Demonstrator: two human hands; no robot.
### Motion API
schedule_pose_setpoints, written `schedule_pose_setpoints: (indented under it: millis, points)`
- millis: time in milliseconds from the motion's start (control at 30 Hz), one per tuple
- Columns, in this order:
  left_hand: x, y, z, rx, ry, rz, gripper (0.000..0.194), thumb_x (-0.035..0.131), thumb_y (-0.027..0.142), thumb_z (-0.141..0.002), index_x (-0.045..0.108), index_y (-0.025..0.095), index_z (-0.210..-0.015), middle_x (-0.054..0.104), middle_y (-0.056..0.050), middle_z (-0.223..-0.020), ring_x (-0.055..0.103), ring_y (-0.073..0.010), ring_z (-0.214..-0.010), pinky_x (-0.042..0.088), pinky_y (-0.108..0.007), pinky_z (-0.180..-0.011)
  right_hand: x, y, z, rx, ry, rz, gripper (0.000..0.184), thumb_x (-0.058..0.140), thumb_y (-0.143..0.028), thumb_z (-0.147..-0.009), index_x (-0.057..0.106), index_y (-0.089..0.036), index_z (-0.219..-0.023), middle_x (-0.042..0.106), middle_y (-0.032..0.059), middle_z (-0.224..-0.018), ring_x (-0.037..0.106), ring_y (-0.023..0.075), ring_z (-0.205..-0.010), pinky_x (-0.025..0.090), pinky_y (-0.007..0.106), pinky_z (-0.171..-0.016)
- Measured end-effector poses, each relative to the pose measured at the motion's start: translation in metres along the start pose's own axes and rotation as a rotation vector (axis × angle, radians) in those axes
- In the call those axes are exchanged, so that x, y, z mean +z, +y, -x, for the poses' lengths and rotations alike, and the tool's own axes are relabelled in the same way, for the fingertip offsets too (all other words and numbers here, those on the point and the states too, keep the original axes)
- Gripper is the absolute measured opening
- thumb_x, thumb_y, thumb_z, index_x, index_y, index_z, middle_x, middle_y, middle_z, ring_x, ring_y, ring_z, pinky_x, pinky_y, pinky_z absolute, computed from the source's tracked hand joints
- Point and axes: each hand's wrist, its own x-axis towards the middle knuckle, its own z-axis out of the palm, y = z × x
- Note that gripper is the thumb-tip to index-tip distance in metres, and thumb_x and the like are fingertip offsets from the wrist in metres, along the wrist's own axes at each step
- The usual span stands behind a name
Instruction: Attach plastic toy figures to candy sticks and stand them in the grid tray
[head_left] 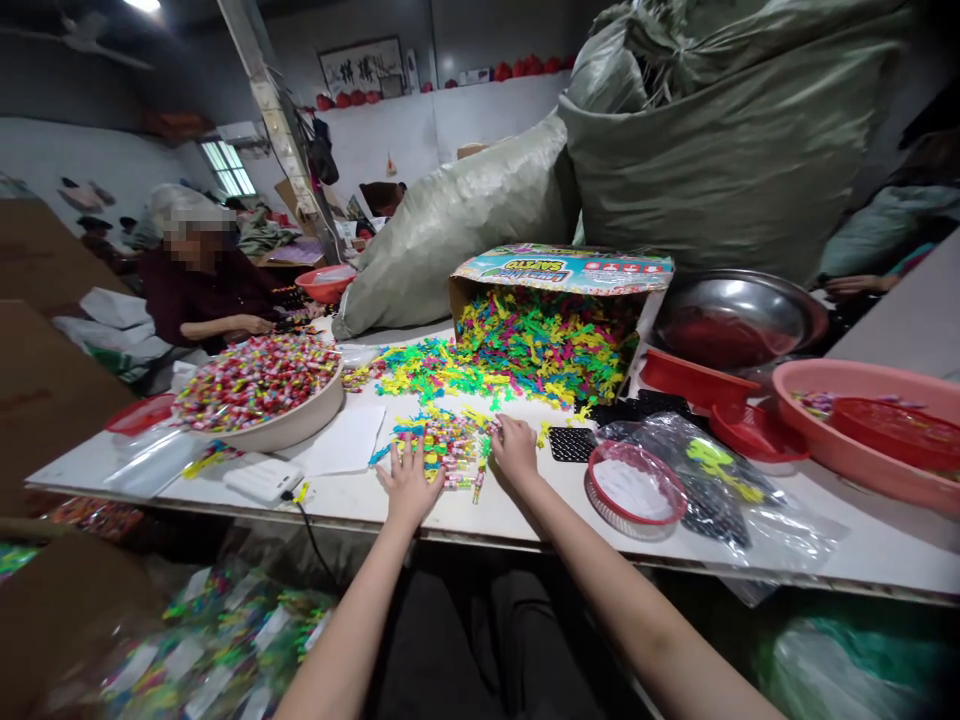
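A white table (345,490) bears colourful figures (420,372), a basin (281,430) and a carton (562,268).

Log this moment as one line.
left hand: spread over multicoloured plastic pieces; right hand: at their right edge, grip unclear; behind: open printed cardboard box

Bulky sacks (720,180) stand beyond the fingers (406,455)

The larger sack rises beyond and to the right of them; the slimmer one slumps farther ahead. Well to their right and beyond sits a metal basin (739,305). Just left of them lies a white sheet (341,445); farther left, a white device (264,480) with a black cable (316,545) hanging from it. Far beyond, leftward, is another person (174,295); a framed picture (361,68) hangs straight beyond on the wall (487,115).
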Motion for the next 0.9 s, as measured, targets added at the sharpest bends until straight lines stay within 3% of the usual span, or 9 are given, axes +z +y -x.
schedule_pose_setpoints:
  millis: [200, 433, 633, 900]
  points:
    - [-0.003, -0.001, 0.001, -0.05, 0.036, 0.025, 0.066, 0.036, 0.048, -0.082, 0.017, 0.022, -0.139, 0.011, -0.007, -0.148, 0.003, -0.032, -0.134, 0.007, -0.062, -0.102, 0.014, 0.008, -0.011, 0.005, -0.048, 0.059, 0.027, 0.041, -0.028, -0.086, 0.061, -0.017, -0.101, 0.063, 0.0113, -0.099, 0.047, 0.0273, -0.097, 0.025, 0.041, -0.085]
    - [-0.004, -0.005, 0.002, -0.207, 0.117, 0.139, 0.062, 0.024, 0.046, -0.087, 0.009, 0.019, -0.14, 0.012, -0.011, -0.147, 0.006, -0.029, -0.134, 0.008, -0.062, -0.101, 0.017, 0.013, -0.005, -0.111, -0.151, 0.035, 0.029, 0.043, -0.031, -0.087, 0.058, -0.02, -0.11, 0.061, 0.0083, -0.104, 0.047, 0.0227, -0.098, 0.028, 0.033, -0.083]
    - [-0.006, -0.005, -0.002, -0.334, 0.113, 0.199, 0.061, 0.021, 0.047, -0.087, 0.012, 0.018, -0.14, 0.013, -0.01, -0.147, 0.007, -0.0282, -0.134, 0.009, -0.06, -0.103, 0.019, 0.01, -0.005, -0.189, -0.227, 0.004, 0.033, 0.044, -0.034, -0.087, 0.056, -0.022, -0.115, 0.06, 0.0064, -0.109, 0.046, 0.0217, -0.1, 0.03, 0.031, -0.084]
    - [-0.004, -0.007, -0.004, -0.365, 0.124, 0.212, 0.061, 0.019, 0.047, -0.087, 0.012, 0.017, -0.14, 0.015, -0.011, -0.147, 0.01, -0.0279, -0.134, 0.008, -0.059, -0.103, 0.019, 0.009, -0.008, -0.225, -0.281, -0.045, 0.036, 0.037, -0.019, -0.087, 0.055, -0.025, -0.117, 0.06, 0.0029, -0.112, 0.047, 0.02, -0.098, 0.032, 0.031, -0.084]
